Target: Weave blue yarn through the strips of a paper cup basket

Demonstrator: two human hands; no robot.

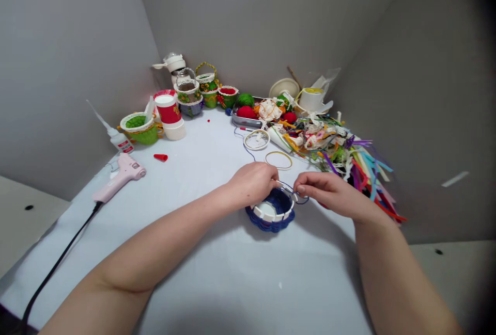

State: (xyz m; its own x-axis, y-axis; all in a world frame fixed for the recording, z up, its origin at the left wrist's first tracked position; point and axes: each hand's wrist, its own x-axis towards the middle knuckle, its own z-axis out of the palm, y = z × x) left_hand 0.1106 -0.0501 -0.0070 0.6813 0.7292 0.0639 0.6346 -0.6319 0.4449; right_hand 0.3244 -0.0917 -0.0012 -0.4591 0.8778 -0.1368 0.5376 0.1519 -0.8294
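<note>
1. The left hand [251,184] is resting over the near side of a small blue woven basket [270,225], with its fingers bent down at the white plastic rim [267,216]. (The fingertips are hidden, so I cannot tell whether that grip is clenched on anything.)
2. The right hand [327,194] is grasping a thin dark-blue cord [245,150] between thumb and forefinger, just beside the rim.
3. The basket is sitting on the white-covered surface [186,242], directly below both hands. It is looking light and fairly stiff, so the rim seems the firmest place to take hold. The cord is likely limp and slippery, which calls for a close pinch.
4. Two thin rings [278,160] are lying just beyond the hands, beside a heap of colored ribbon strips [368,180]. A pink hot glue gun [124,172] is lying well to the left.
</note>
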